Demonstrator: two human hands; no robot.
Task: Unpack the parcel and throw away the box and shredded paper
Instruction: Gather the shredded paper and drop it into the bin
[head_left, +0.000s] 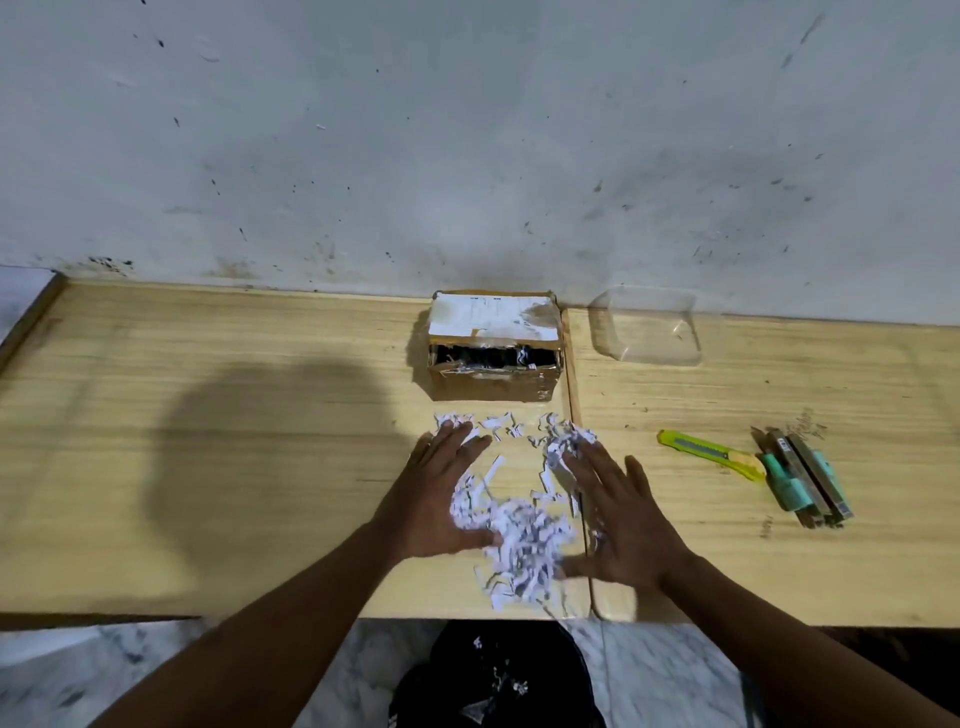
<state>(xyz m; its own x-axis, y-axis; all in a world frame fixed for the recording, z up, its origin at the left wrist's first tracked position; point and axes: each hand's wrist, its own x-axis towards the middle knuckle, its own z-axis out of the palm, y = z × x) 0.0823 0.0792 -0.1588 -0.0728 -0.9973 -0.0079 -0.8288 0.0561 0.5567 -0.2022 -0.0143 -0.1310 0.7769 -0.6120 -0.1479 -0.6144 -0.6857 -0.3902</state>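
Note:
A small brown cardboard box (495, 345) with a white label stands against the wall at the back of the wooden table (208, 467); its front is torn open and dark inside. White shredded paper (519, 530) lies heaped near the table's front edge, with loose strips trailing back toward the box. My left hand (441, 499) lies flat, fingers spread, on the left of the heap. My right hand (623, 519) lies flat, fingers spread, on its right. Neither hand grips anything.
A black bin bag (498, 680) with a few paper shreds in it sits on the floor below the table edge. A clear plastic tray (647, 330) lies beside the box. A yellow utility knife (709, 452) and teal-capped items (805, 480) lie at the right.

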